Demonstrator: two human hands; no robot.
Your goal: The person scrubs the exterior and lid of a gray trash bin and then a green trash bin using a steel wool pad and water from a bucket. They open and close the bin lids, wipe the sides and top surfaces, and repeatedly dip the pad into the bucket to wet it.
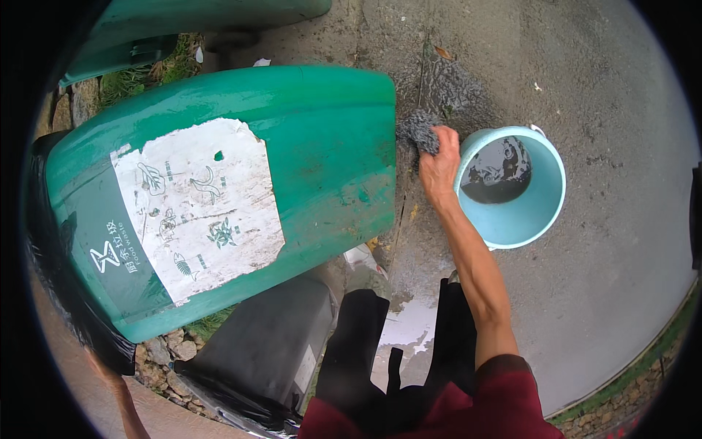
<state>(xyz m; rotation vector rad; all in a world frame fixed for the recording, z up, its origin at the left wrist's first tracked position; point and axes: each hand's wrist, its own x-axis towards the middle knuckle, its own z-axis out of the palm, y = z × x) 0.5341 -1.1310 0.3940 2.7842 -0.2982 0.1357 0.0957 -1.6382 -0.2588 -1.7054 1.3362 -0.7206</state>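
A green plastic waste bin (329,137) fills the left half of the view, with a torn, dirty white sheet (208,203) stuck on its side and a black liner (71,291) around its rim. My right hand (443,164) grips a grey scouring pad (419,129) beside the end of the bin, just left of a light blue bucket (510,233). Dark, foamy water (496,175) lies in the bucket. At the lower left, my left hand (104,367) is at the edge of the black liner; its fingers are partly hidden.
A dark grey bin (263,335) stands below the green one, near my legs. Another green bin (219,13) is at the top left. Wet concrete (455,88) with a fallen leaf (443,52) lies above the bucket. Stones (170,351) and grass border the paving.
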